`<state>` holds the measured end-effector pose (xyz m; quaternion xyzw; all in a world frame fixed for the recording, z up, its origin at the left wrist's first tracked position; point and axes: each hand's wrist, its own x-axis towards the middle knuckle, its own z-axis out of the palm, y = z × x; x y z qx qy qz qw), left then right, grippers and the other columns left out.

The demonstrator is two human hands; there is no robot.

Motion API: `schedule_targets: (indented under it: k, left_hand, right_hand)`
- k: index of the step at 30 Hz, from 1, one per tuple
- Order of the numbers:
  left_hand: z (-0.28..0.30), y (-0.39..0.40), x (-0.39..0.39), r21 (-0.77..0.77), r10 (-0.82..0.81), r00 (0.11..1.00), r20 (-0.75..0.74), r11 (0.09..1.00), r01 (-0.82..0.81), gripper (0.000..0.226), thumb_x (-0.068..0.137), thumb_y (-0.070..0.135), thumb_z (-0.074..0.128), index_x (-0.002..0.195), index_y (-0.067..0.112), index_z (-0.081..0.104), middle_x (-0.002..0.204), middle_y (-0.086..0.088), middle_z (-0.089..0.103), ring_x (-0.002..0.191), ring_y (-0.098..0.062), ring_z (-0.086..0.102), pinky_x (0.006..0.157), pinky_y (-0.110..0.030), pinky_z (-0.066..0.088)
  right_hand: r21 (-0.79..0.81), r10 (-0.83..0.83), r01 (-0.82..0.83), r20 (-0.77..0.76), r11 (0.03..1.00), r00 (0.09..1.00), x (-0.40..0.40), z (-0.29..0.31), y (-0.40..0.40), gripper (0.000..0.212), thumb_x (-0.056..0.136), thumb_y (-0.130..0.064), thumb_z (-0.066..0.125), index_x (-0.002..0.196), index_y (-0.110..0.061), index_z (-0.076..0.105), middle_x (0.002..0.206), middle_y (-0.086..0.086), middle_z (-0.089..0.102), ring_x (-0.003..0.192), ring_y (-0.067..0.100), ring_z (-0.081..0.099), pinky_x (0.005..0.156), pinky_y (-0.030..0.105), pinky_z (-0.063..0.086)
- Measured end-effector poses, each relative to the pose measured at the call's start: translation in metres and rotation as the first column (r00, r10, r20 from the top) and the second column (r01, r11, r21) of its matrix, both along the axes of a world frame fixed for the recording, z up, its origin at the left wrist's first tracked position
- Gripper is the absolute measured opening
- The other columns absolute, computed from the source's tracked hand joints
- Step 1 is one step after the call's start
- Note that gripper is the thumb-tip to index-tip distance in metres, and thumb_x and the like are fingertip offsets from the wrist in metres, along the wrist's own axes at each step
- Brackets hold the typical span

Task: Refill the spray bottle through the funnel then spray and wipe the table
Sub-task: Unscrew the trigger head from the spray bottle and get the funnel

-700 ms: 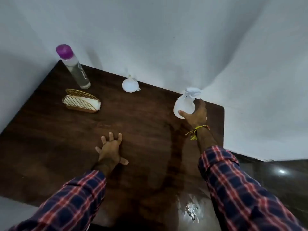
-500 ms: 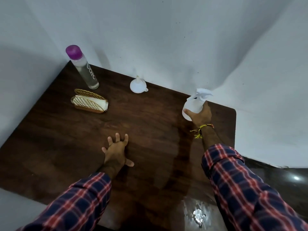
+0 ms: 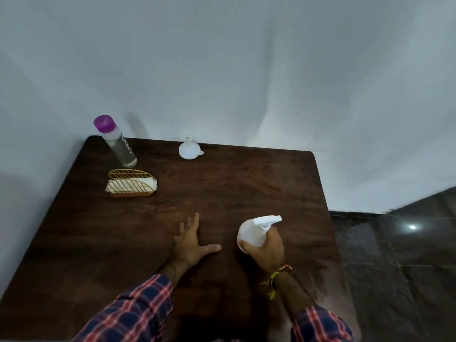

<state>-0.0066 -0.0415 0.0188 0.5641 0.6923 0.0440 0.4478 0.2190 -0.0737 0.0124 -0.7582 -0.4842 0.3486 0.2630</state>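
My right hand (image 3: 267, 248) grips the white spray bottle (image 3: 254, 232) near the middle right of the dark wooden table (image 3: 246, 183); its nozzle points right. My left hand (image 3: 191, 243) lies flat on the tabletop just left of the bottle, fingers spread, holding nothing. A white funnel (image 3: 188, 149) rests upside down at the table's far edge. A clear bottle with a purple cap (image 3: 117, 141) stands at the far left corner. A gold wire holder with white napkins (image 3: 132, 185) sits in front of that bottle.
A pale wall runs close behind and to the left of the table. Dark glossy floor tiles (image 3: 399, 262) lie beyond the table's right edge.
My right hand has brought the spray bottle from the far right corner toward me, to the middle of the table beside my left hand. The camera view has tilted upward.
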Motion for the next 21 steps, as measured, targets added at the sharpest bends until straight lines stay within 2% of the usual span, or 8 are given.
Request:
schedule_targets:
  k: [2, 4, 7, 9, 11, 15, 18, 21]
  left_hand:
    - [0.02, -0.019, 0.002, 0.178, -0.066, 0.969, 0.239, 0.984, 0.023, 0.117, 0.059, 0.056, 0.086, 0.154, 0.038, 0.018, 0.158, 0.008, 0.025, 0.146, -0.01, 0.022, 0.116, -0.028, 0.026]
    - [0.04, -0.037, 0.005, 0.295, -0.166, 0.914, 0.369, 0.954, 0.054, 0.109, 0.06, 0.053, 0.087, 0.151, 0.038, 0.029, 0.149, 0.022, 0.036, 0.137, 0.007, 0.033, 0.108, -0.014, 0.031]
    - [0.055, -0.049, 0.012, 0.333, -0.175, 0.84, 0.514, 0.943, -0.007, 0.093, 0.065, 0.043, 0.087, 0.146, 0.031, 0.042, 0.141, 0.026, 0.047, 0.129, 0.01, 0.043, 0.102, -0.013, 0.04]
    - [0.057, -0.05, 0.016, 0.404, -0.211, 0.821, 0.531, 0.914, -0.027, 0.068, 0.073, 0.033, 0.084, 0.135, 0.027, 0.056, 0.135, 0.021, 0.057, 0.124, 0.004, 0.052, 0.102, -0.018, 0.044]
    - [0.061, -0.051, 0.017, 0.468, -0.196, 0.823, 0.534, 0.879, -0.094, 0.044, 0.081, 0.021, 0.078, 0.122, 0.032, 0.065, 0.123, 0.016, 0.066, 0.116, -0.002, 0.06, 0.1, -0.022, 0.048]
    - [0.078, -0.046, 0.007, 0.524, -0.125, 0.818, 0.562, 0.819, -0.234, 0.03, 0.089, 0.017, 0.071, 0.119, 0.019, 0.07, 0.118, 0.011, 0.07, 0.112, -0.003, 0.063, 0.099, -0.027, 0.05]
    - [0.085, -0.042, -0.003, 0.492, -0.049, 0.786, 0.617, 0.803, -0.336, 0.029, 0.087, 0.019, 0.073, 0.116, 0.019, 0.071, 0.115, 0.008, 0.071, 0.11, -0.01, 0.065, 0.098, -0.038, 0.052]
    - [0.084, -0.044, -0.004, 0.395, -0.013, 0.76, 0.65, 0.86, -0.323, 0.027, 0.086, 0.022, 0.074, 0.112, 0.025, 0.071, 0.111, 0.004, 0.073, 0.106, -0.014, 0.068, 0.095, -0.045, 0.053]
  right_hand:
    - [-0.009, 0.01, -0.01, 0.005, 1.0, 1.0, -0.014, 0.0, -0.019, 0.082, 0.053, -0.061, 0.078, 0.124, -0.028, 0.05, 0.112, -0.01, 0.058, 0.105, 0.01, 0.057, 0.088, 0.031, 0.05]
    - [-0.025, 0.063, -0.063, 0.003, 0.998, 0.998, -0.028, 0.003, -0.031, 0.088, 0.05, -0.072, 0.074, 0.124, -0.029, 0.05, 0.113, -0.011, 0.059, 0.107, 0.01, 0.057, 0.089, 0.033, 0.051]
    - [-0.062, 0.192, -0.188, 0.067, 0.98, 0.979, -0.052, 0.013, -0.043, 0.082, 0.057, -0.065, 0.075, 0.126, -0.031, 0.049, 0.113, -0.011, 0.057, 0.108, 0.011, 0.058, 0.089, 0.031, 0.049]
    - [-0.019, 0.285, -0.287, 0.182, 0.958, 0.941, -0.065, 0.016, -0.048, 0.08, 0.061, -0.056, 0.077, 0.13, -0.027, 0.049, 0.114, -0.01, 0.057, 0.11, 0.013, 0.057, 0.09, 0.032, 0.049]
    - [0.009, 0.339, -0.348, 0.209, 0.937, 0.917, -0.071, 0.019, -0.049, 0.084, 0.059, -0.06, 0.075, 0.132, -0.03, 0.047, 0.12, -0.01, 0.057, 0.113, 0.012, 0.057, 0.093, 0.033, 0.048]
    - [0.038, 0.355, -0.353, -0.078, 0.935, 0.932, -0.06, 0.028, -0.046, 0.093, 0.052, -0.069, 0.08, 0.133, -0.042, 0.043, 0.126, -0.018, 0.054, 0.114, 0.003, 0.054, 0.094, 0.03, 0.049]
    - [0.03, 0.359, -0.377, -0.385, 0.926, 0.85, -0.041, 0.039, -0.047, 0.096, 0.052, -0.045, 0.094, 0.133, -0.037, 0.043, 0.131, -0.01, 0.053, 0.115, 0.007, 0.057, 0.091, 0.03, 0.054]
    - [0.029, 0.433, -0.458, -0.387, 0.888, 0.815, -0.035, 0.043, -0.051, 0.089, 0.056, -0.031, 0.094, 0.129, -0.036, 0.044, 0.125, -0.01, 0.057, 0.114, 0.012, 0.058, 0.085, 0.029, 0.056]
